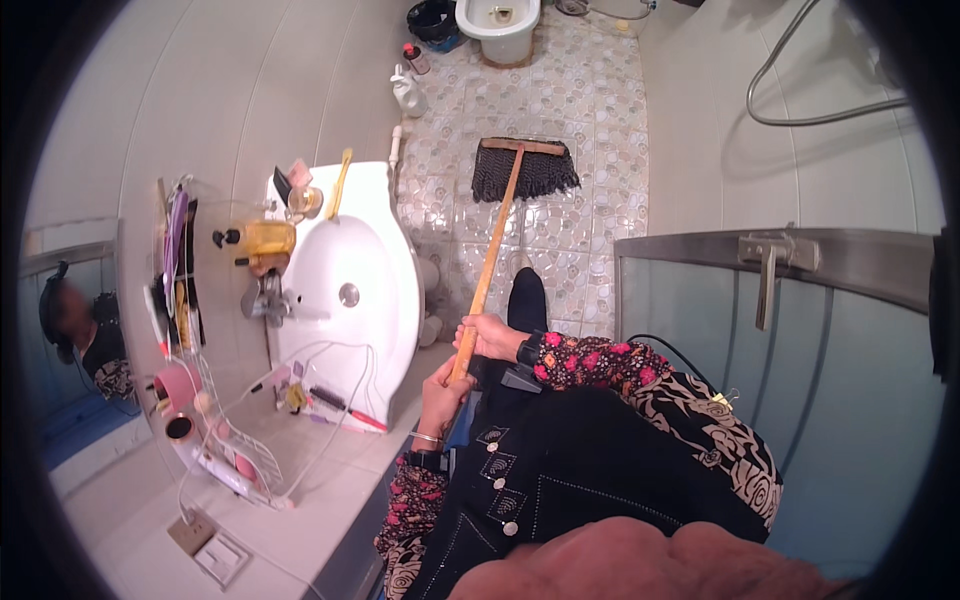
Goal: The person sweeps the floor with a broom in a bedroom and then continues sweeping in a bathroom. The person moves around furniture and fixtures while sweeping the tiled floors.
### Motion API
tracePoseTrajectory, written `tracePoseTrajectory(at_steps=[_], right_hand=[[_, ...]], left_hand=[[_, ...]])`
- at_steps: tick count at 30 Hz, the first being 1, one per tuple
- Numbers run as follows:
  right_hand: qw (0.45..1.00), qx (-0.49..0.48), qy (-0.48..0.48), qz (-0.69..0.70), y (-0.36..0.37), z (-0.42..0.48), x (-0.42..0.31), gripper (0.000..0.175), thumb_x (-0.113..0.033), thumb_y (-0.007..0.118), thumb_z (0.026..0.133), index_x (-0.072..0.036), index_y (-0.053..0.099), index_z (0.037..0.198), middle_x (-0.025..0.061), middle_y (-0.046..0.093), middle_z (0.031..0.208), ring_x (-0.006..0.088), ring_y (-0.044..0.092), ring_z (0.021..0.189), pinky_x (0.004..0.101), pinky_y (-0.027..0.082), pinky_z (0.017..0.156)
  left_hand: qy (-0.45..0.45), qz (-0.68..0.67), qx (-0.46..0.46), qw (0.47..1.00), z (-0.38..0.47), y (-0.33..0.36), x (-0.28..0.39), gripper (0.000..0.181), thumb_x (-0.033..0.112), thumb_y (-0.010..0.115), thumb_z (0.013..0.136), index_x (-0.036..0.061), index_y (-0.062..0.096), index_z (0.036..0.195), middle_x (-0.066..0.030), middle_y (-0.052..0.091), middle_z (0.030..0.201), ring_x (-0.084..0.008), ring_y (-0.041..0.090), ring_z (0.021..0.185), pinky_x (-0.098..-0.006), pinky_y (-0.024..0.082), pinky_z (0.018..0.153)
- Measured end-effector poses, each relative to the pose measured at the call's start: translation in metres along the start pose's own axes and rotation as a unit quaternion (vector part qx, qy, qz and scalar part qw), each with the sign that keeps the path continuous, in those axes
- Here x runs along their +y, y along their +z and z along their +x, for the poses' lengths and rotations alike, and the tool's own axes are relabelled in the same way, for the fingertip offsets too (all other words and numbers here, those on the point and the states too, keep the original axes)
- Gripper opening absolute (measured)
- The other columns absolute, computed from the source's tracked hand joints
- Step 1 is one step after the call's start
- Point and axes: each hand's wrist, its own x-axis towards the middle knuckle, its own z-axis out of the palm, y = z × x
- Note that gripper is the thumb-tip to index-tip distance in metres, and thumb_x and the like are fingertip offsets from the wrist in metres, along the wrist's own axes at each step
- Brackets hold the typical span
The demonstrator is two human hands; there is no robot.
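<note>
A mop's wooden handle (493, 259) slants up from my body towards the middle of the tiled floor (592, 277). Near the handle's end, my left hand (442, 401) is wrapped around the wood. My right hand (491, 337) grips it a little farther along. At the far end, a wooden crossbar (499, 143) carries the dark grey string mop head (495, 176), which lies spread on the floor tiles. The tiles around it look shiny.
A white washbasin (401, 277) with a chrome tap (264, 300) stands at left, cluttered with bottles, a brush and a cable. Ahead are a toilet (506, 49), a black-lined bin (433, 26) and a white bottle (409, 94). A blue door (690, 300) is at right.
</note>
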Motion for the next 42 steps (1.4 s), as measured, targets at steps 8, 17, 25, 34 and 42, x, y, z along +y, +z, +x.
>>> tracePoseTrajectory(at_steps=[8,17,25,34,42], right_hand=[[0.992,0.014,-0.122,0.023,0.013,0.042,-0.172,0.01,-0.01,0.052,0.088,-0.001,0.049,0.086,0.0109,0.052,0.071,0.0261,0.056,0.063,0.0409,0.051,0.06],[0.977,0.077,-0.184,-0.078,0.03,0.06,-0.437,0.017,-0.008,0.05,0.085,0.0,0.051,0.07,0.0129,0.052,0.063,0.0268,0.054,0.055,0.0388,0.046,0.051],[0.959,0.105,-0.25,-0.081,0.036,0.074,-0.644,0.017,-0.012,0.053,0.089,0.0,0.049,0.077,0.0098,0.051,0.062,0.0212,0.053,0.053,0.0348,0.047,0.049],[0.876,0.188,-0.37,-0.245,0.026,0.107,-0.708,0.013,-0.011,0.057,0.08,0.001,0.053,0.075,0.0088,0.054,0.065,0.0167,0.054,0.053,0.0321,0.045,0.047],[0.762,0.389,-0.325,-0.403,-0.008,0.135,-0.661,0.048,-0.022,0.072,0.07,0.01,0.054,0.101,0.0266,0.065,0.091,0.0359,0.066,0.086,0.0407,0.052,0.071]], left_hand=[[0.087,0.075,-0.071,0.991,0.135,0.06,0.118,0.06,0.002,0.066,0.077,0.0021,0.049,0.135,0.0029,0.058,0.078,-0.0044,0.048,0.058,-0.0201,0.04,0.052],[0.081,-0.008,-0.101,0.992,0.301,0.192,0.269,0.055,-0.001,0.062,0.077,0.0053,0.054,0.131,0.0019,0.059,0.075,-0.0066,0.047,0.054,-0.0226,0.039,0.049],[0.098,-0.014,-0.106,0.989,0.449,0.307,0.377,0.048,0.0,0.061,0.08,0.0041,0.056,0.128,0.0026,0.057,0.075,-0.0051,0.047,0.055,-0.0222,0.039,0.048],[0.141,-0.008,-0.159,0.977,0.508,0.321,0.387,0.049,0.005,0.06,0.086,0.0049,0.049,0.134,0.0048,0.055,0.075,-0.0033,0.045,0.055,-0.0199,0.036,0.048],[0.211,0.143,-0.132,0.958,0.419,0.259,0.322,0.061,0.005,0.058,0.086,0.0047,0.036,0.143,-0.0013,0.057,0.095,-0.0069,0.05,0.077,-0.0213,0.045,0.066]])
